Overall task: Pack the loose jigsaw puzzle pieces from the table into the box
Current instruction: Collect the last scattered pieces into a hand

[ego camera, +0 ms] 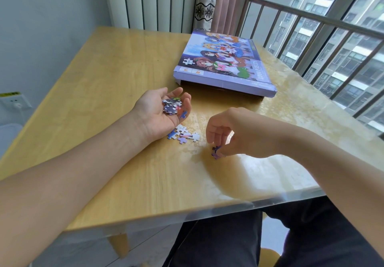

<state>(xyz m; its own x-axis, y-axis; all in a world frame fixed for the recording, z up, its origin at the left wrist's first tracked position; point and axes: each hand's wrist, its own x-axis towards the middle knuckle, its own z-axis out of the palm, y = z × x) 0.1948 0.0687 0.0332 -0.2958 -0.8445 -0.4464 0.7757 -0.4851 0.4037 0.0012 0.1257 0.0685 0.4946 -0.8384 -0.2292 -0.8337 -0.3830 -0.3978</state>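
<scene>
Forearms fill the near edge of the view, both reaching out over the counter [116, 63]. My left hand [161, 112] lies palm up, fingers loosely cupped, serving as a tray: a small heap of gathered pieces [172, 105] sits in the hollow so I need not travel to the box after every pick. My right hand [225, 133] is turned down, its grip closed in a fingertip pinch on a dark purple piece [216, 152] that looks just at the counter surface (whether it has lifted clear, I cannot tell). Between the two hands, touching the heel of my left palm, a few loose pieces [184, 135] are yet to be collected. One blue piece [183, 114] peeks out at the edge of the left palm. Beyond them lies the puzzle box [224, 63], picture side up and seemingly lidded, near the window side. I judge the gathering nearly done; the lid would need raising before anything goes in.
</scene>
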